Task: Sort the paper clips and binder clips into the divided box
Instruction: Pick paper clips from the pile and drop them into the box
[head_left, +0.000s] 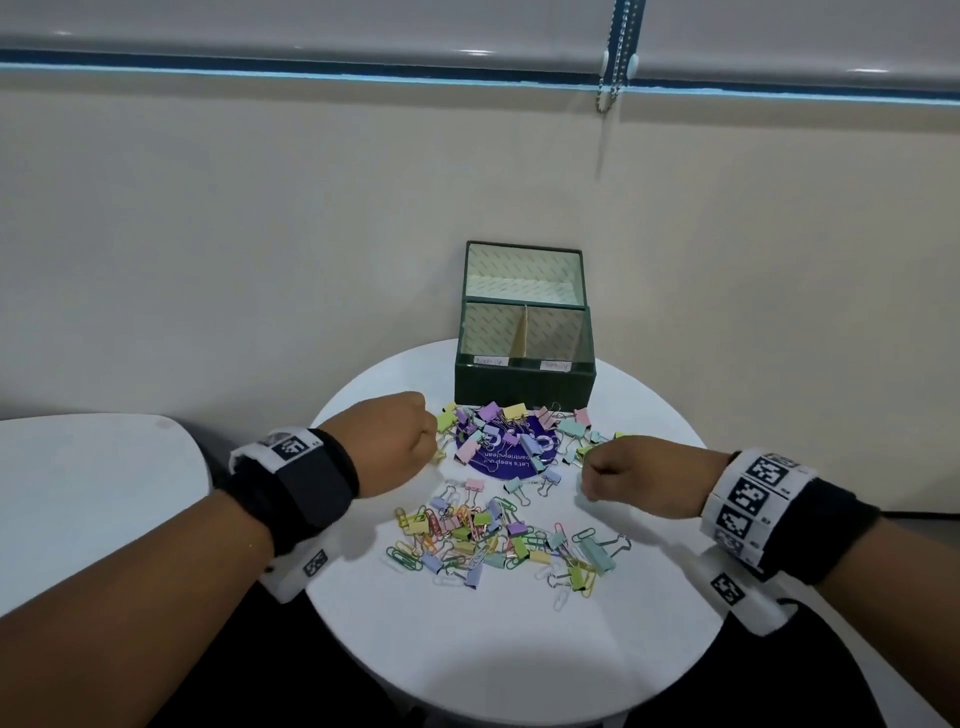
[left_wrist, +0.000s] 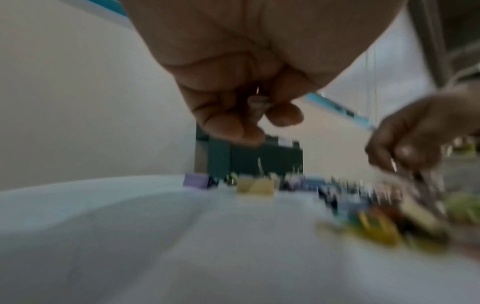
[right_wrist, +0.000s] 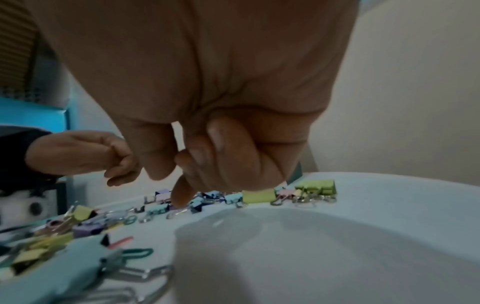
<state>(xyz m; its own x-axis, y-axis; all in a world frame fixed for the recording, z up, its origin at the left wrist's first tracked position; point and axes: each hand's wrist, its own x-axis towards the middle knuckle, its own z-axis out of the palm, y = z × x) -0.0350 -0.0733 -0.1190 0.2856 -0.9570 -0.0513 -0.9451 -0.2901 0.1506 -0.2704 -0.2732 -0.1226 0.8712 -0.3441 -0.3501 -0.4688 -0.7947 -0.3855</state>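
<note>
A dark green divided box (head_left: 524, 384) stands open at the back of the round white table (head_left: 519, 649), with two labelled compartments. Pastel binder clips and paper clips lie mixed in a far heap (head_left: 519, 423) and a nearer heap (head_left: 493, 535). My left hand (head_left: 428, 441) hovers at the far heap's left edge. In the blurred left wrist view its fingertips (left_wrist: 228, 125) pinch a small pale clip (left_wrist: 257, 109). My right hand (head_left: 589, 475) is at the heap's right edge with fingers curled. Its index finger (right_wrist: 182, 195) points down at the clips, and I see nothing held.
A round purple sticker (head_left: 498, 462) with white text lies under the far heap. A second white table (head_left: 93, 478) stands to the left, with a dark gap between the two. The wall rises right behind the box. A blind chain (head_left: 605, 93) hangs above.
</note>
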